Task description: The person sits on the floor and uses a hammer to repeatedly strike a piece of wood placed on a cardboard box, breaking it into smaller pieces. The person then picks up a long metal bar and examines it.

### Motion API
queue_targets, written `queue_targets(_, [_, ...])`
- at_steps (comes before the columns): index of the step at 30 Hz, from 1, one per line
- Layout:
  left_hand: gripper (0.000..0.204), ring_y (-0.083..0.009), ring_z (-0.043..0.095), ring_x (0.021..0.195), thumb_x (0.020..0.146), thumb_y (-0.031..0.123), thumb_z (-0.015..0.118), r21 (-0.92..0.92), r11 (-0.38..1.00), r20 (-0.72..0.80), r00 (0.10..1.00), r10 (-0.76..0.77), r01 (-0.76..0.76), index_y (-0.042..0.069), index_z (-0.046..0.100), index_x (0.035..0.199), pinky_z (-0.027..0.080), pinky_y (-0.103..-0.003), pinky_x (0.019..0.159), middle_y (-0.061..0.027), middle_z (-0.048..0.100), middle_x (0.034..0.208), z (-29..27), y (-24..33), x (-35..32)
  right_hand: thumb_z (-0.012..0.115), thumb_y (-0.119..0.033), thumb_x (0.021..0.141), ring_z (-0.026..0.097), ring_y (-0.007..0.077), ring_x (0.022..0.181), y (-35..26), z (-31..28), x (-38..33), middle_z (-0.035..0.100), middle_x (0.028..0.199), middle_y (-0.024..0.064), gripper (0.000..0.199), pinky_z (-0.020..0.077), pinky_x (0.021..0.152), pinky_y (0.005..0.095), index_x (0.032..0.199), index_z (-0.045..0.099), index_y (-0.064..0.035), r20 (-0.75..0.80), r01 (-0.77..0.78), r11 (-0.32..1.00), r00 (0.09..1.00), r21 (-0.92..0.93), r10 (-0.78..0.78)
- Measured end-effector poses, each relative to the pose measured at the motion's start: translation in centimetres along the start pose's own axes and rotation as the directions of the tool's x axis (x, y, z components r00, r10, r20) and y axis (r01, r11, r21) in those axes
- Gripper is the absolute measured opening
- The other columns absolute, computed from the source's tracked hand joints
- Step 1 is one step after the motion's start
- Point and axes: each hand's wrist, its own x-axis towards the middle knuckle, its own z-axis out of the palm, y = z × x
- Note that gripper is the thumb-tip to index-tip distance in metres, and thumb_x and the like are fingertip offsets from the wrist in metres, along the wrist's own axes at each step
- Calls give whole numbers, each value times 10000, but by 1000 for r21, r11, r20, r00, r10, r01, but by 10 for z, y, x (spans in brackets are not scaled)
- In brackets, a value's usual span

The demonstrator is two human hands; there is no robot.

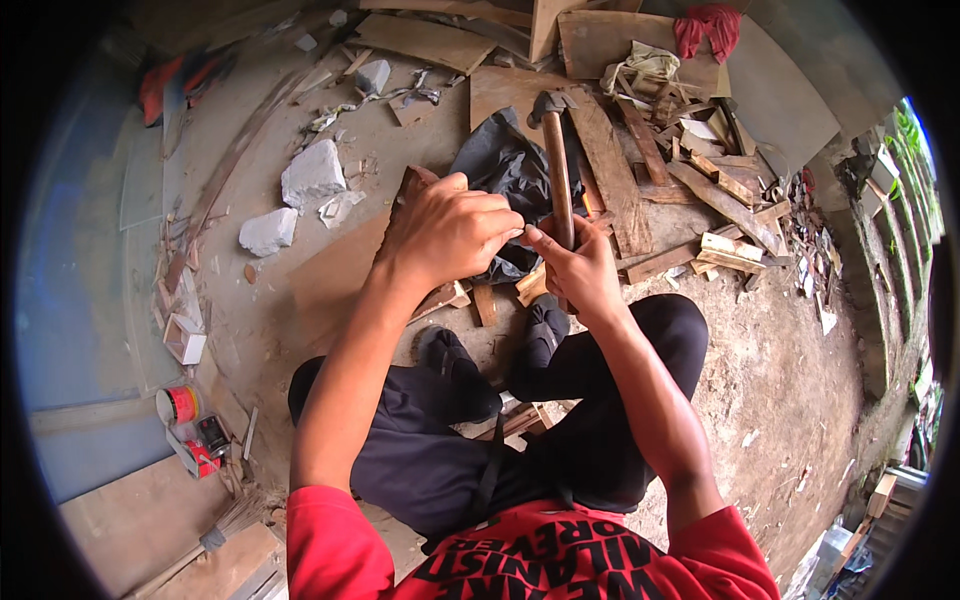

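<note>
My right hand (580, 265) grips a claw hammer (558, 170) by its wooden handle, with the metal head raised away from me. Its thumb reaches toward the fingertips of my left hand (448, 232). The fingers of that left hand are curled together in a pinch; whatever is in them is too small or hidden to make out. Behind the left hand and wrist shows a dark brown piece of wood (412, 183), mostly covered, so I cannot tell if the hand touches it. Crumpled black plastic sheeting (500, 150) lies beyond both hands.
Scrap boards and offcuts (730, 250) are heaped at the right, with a long plank (610, 165) beside the plastic. White broken blocks (313, 175) lie at the left. A red-labelled tub (178, 405) stands at lower left. My shoes (545, 328) are just below the hands.
</note>
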Motion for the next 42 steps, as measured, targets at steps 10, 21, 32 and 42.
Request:
queue_targets(10, [280, -195, 677, 736, 837, 357, 754, 50, 993, -183, 978, -97, 108, 86, 730, 903, 429, -325, 660, -34, 726, 851, -21, -13, 0, 738, -123, 892, 395, 41, 435, 16, 2, 25, 471, 615, -44, 241, 324, 399, 229, 973, 519, -61, -139, -4, 992, 990, 124, 22])
queue_targets(21, [607, -240, 565, 526, 1058, 411, 368, -13, 839, -391, 770, -505, 544, 41, 576, 624, 406, -367, 569, -69, 532, 530, -79, -93, -57, 745, -354, 850, 671, 380, 776, 120, 6, 44, 646, 764, 228, 417, 504, 709, 453, 885, 592, 32, -200, -110, 772, 979, -626, -23])
queue_targets(32, [624, -274, 477, 455, 1065, 328, 270, -100, 854, -634, 628, -451, 511, 66, 424, 520, 366, -396, 561, -55, 452, 463, -94, -93, -108, 423, -291, 1075, 433, 32, 455, 48, 63, -70, 617, 751, 21, 418, 343, 418, 217, 1345, 491, 21, 392, -6, 951, 910, -309, 134])
queue_targets(42, [457, -230, 494, 494, 995, 190, 379, 64, 948, -643, 739, -200, 312, 95, 425, 551, 325, -363, 587, -18, 465, 510, -97, -25, -117, 431, -261, 1053, 473, 82, 511, 50, 56, -74, 620, 853, 82, 480, 414, 442, 250, 1477, 400, -39, 424, -343, 870, 771, -354, 476])
